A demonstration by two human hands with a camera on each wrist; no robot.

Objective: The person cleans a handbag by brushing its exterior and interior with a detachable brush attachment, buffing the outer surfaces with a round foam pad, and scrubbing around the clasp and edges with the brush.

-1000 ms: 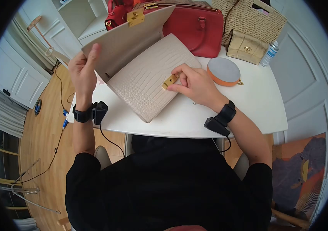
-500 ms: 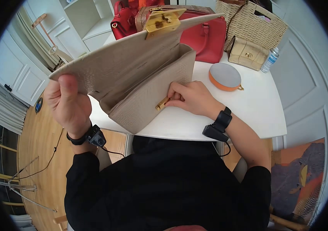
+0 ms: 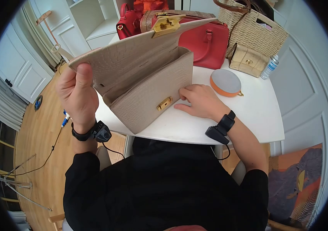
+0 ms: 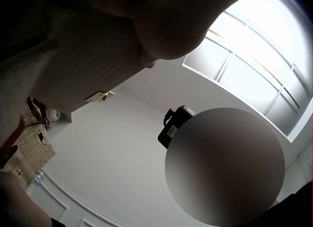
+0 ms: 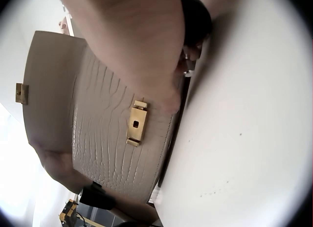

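Note:
A beige crocodile-embossed handbag [image 3: 148,90] stands tilted back on the white table with its flap [image 3: 133,48] raised, so the inside pockets show. My left hand [image 3: 77,94] grips the flap's near corner, thumb on the inner side. The gold lock plate [image 3: 166,25] is on the flap's edge. Low on the front panel sits the gold clasp [image 5: 137,123]. Beside that clasp, my right hand [image 3: 202,101] rests at the lower front of the bag, thumb extended and apart from the bent fingers; its fingertips are partly hidden.
Behind the bag stand a red handbag [image 3: 214,48], a woven straw bag [image 3: 260,32] and a small gold bag [image 3: 248,59]. A spray can [image 3: 270,67] stands at the right. A round orange and grey pouch [image 3: 225,82] lies near my right hand.
The bag has gone from leaning back to standing more upright, its opening turned toward me. My right hand has let go of the gold clasp and shifted right; my left hand still holds the flap.

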